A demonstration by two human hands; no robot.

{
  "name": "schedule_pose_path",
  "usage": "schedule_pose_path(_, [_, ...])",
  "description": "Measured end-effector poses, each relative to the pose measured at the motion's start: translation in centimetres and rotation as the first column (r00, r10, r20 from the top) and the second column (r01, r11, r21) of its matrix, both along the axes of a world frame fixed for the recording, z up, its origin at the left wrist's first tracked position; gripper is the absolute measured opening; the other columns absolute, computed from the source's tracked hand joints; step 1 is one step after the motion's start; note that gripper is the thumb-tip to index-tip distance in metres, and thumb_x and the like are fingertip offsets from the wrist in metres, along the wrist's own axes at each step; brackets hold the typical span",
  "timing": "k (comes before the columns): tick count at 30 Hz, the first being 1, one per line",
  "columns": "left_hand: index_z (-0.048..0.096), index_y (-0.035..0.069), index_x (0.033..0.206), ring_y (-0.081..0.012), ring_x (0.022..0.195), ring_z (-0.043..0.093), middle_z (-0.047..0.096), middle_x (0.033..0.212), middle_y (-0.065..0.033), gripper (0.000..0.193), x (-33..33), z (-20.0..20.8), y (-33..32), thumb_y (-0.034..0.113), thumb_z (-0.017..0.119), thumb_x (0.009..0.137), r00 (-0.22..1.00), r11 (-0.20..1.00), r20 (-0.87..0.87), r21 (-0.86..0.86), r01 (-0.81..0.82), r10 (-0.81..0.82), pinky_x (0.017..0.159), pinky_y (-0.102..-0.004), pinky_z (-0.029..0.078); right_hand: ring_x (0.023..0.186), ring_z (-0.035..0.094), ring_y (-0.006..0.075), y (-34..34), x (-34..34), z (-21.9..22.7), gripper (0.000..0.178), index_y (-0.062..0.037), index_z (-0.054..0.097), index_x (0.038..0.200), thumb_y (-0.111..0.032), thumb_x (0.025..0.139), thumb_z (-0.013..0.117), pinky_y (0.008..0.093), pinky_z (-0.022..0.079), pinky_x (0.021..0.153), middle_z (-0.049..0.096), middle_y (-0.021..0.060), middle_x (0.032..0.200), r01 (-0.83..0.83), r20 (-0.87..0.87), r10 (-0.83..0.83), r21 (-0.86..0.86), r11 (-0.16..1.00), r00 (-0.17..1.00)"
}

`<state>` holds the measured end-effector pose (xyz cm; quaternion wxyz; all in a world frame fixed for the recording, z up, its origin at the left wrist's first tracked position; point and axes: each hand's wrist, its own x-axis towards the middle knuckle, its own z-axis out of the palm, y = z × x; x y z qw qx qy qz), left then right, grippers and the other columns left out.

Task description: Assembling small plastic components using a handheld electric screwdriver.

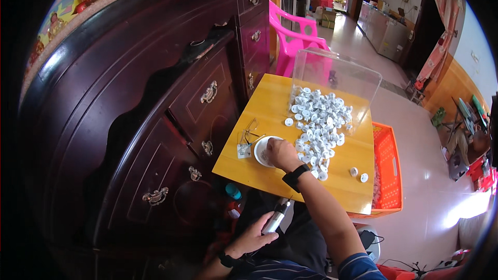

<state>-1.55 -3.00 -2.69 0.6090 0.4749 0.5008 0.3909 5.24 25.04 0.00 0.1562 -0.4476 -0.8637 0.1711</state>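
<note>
My left hand (250,238) is wrapped round a silver powered screwdriver (276,220), held low by the table's near edge with its thin bit pointing up and away. Over a small white bowl (258,159) my right hand (283,154) reaches down with its fingers curled together. Small bits lie in the bowl, too small to name, and the fingertips are partly hidden. Just right of that hand spreads a heap of round white plastic parts (322,119). Two such parts (359,174) lie apart near the table's right side.
The heap spills from a clear plastic bin (358,79) on the yellow table (262,98). Wire-framed glasses (251,129) and a small packet (244,150) lie left of the bowl. A dark cabinet (155,140) borders the left, an orange crate (396,176) the right, a pink chair (293,41) behind.
</note>
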Motion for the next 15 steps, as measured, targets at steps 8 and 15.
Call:
schedule_pose_path(8, [0.038,0.005,0.154,-0.0117,0.077,0.062,0.062,0.105,-0.0083,0.071,0.2,0.1,0.0,0.010,0.073,0.093,1.000,1.000,0.017,-0.009,0.001,-0.001,0.068,-0.0280,0.054,0.084,0.072,0.0417,0.0,0.5,-0.3,0.013,-0.0111,0.072,0.095,-0.019,0.086,0.066,0.0486,0.059,0.077,0.073,0.0212,0.089,-0.043,-0.161,0.037,-0.034,0.998,0.986])
schedule_pose_path(15, [0.037,0.006,0.155,-0.0118,0.078,0.063,0.061,0.106,-0.0083,0.071,0.1,-0.3,-0.4,0.009,0.073,0.093,0.999,0.999,0.032,-0.002,-0.033,0.033,0.069,-0.0280,0.055,0.070,0.068,0.0149,-0.8,4.2,0.2,0.011,-0.0044,0.072,0.101,-0.009,0.092,0.070,0.0297,0.055,0.065,0.072,0.0049,0.084,-0.231,-0.731,-0.217,-0.459,0.858,0.648])
